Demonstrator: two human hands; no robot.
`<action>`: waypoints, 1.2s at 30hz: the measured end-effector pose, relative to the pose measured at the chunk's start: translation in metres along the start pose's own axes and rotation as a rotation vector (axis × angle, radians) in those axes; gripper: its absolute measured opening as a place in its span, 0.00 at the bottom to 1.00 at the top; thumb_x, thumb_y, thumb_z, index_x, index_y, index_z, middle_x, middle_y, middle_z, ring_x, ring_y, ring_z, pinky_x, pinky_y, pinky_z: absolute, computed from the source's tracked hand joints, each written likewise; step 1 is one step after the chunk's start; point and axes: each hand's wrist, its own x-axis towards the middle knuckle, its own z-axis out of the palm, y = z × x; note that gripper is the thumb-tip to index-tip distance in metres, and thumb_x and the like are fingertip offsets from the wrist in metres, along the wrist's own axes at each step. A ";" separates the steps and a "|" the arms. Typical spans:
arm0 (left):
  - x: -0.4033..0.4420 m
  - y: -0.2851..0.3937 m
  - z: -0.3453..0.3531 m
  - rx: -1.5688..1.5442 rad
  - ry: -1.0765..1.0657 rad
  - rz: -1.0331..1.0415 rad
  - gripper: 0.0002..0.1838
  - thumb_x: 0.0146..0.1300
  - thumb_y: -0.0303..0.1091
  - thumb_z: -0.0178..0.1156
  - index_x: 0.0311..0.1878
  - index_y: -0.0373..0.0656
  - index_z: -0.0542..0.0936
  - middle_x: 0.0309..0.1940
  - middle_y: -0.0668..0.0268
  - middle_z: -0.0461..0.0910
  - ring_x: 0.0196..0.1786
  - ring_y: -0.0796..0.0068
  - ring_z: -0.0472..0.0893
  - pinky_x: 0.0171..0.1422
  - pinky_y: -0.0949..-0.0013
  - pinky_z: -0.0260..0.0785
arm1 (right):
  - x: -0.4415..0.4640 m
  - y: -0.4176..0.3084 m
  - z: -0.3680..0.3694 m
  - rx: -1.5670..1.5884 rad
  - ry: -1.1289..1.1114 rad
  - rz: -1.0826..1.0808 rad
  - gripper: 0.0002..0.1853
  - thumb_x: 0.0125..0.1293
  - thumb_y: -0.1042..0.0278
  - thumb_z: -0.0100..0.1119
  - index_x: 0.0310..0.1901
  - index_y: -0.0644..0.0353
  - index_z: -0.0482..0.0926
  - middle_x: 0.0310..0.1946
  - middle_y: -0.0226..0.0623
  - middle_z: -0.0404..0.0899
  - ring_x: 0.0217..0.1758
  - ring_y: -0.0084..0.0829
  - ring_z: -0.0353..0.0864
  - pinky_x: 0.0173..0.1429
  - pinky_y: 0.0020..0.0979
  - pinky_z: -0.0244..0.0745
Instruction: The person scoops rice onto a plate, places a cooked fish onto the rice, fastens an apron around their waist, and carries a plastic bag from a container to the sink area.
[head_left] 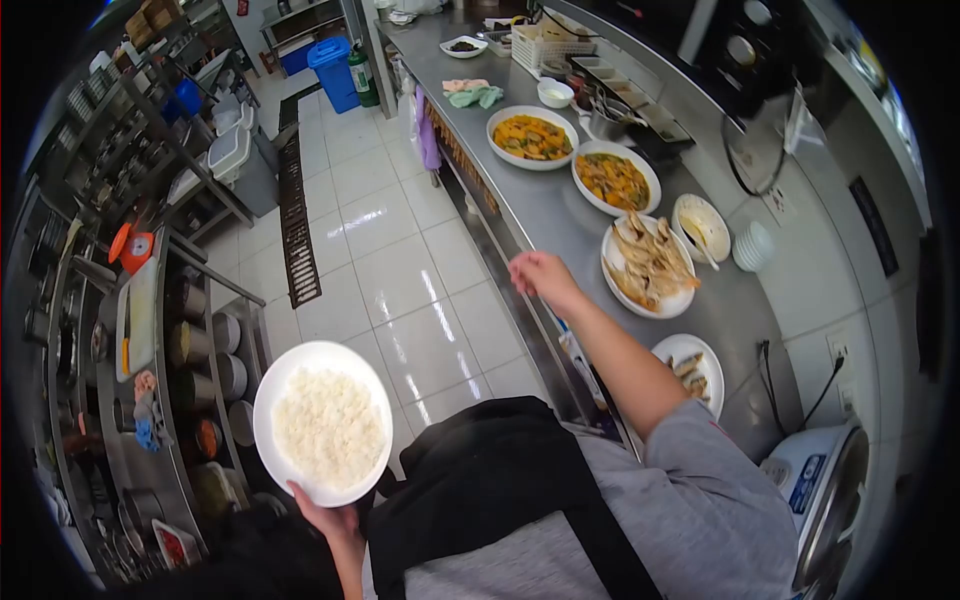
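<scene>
My left hand (328,515) grips the lower rim of a white bowl (262,402), with some fingers hidden beneath it. White cooked rice (332,425) is spread inside. Over the front edge of the steel counter, my right hand (543,278) has its fingers loosely curled in, and I see nothing in them. The nearest dish to it is a white plate (622,292) of long browned fried pieces (652,262). Closer to my body, another white plate (712,368) carries a few smaller browned pieces (690,372).
Two white dishes of orange-and-green food (530,137) (612,182) stand farther along the counter (560,235). A used bowl (700,225) with a spoon and stacked small bowls (753,247) sit by the wall. Shelves with a cutting board (142,315) line the left; a rice cooker (815,490) is lower right.
</scene>
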 end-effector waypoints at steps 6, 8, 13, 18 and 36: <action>0.091 -0.002 -0.021 -0.025 0.117 0.053 0.34 0.71 0.55 0.40 0.68 0.37 0.57 0.66 0.55 0.64 0.66 0.56 0.66 0.69 0.56 0.60 | 0.205 0.005 -0.051 0.556 0.464 0.181 0.25 0.67 0.52 0.53 0.59 0.56 0.61 0.43 0.49 0.76 0.35 0.35 0.79 0.33 0.29 0.74; 0.147 0.015 0.002 -0.018 0.092 0.070 0.34 0.71 0.55 0.40 0.68 0.37 0.58 0.66 0.55 0.64 0.67 0.56 0.66 0.69 0.56 0.60 | 0.241 0.000 -0.077 0.685 0.512 0.138 0.25 0.68 0.52 0.52 0.59 0.56 0.60 0.45 0.51 0.75 0.39 0.39 0.79 0.36 0.33 0.76; 0.295 0.027 0.048 -0.018 0.020 0.007 0.33 0.71 0.54 0.39 0.69 0.37 0.57 0.67 0.56 0.63 0.67 0.56 0.66 0.70 0.57 0.57 | 0.257 0.017 -0.071 0.734 0.717 -0.140 0.19 0.70 0.64 0.44 0.59 0.61 0.60 0.50 0.48 0.72 0.48 0.44 0.77 0.49 0.39 0.78; 0.441 0.041 0.166 0.000 -0.112 -0.016 0.33 0.71 0.53 0.39 0.69 0.37 0.57 0.67 0.56 0.62 0.67 0.57 0.65 0.71 0.57 0.57 | 0.233 0.008 -0.077 0.762 0.678 -0.012 0.18 0.69 0.66 0.44 0.58 0.59 0.63 0.52 0.46 0.72 0.49 0.43 0.78 0.52 0.42 0.79; 0.739 -0.041 0.371 0.002 -0.120 -0.152 0.35 0.69 0.57 0.42 0.68 0.39 0.59 0.65 0.57 0.65 0.66 0.57 0.67 0.68 0.56 0.62 | 0.592 -0.208 -0.045 0.699 0.167 0.135 0.23 0.63 0.75 0.43 0.61 0.60 0.59 0.56 0.50 0.69 0.54 0.46 0.76 0.54 0.47 0.76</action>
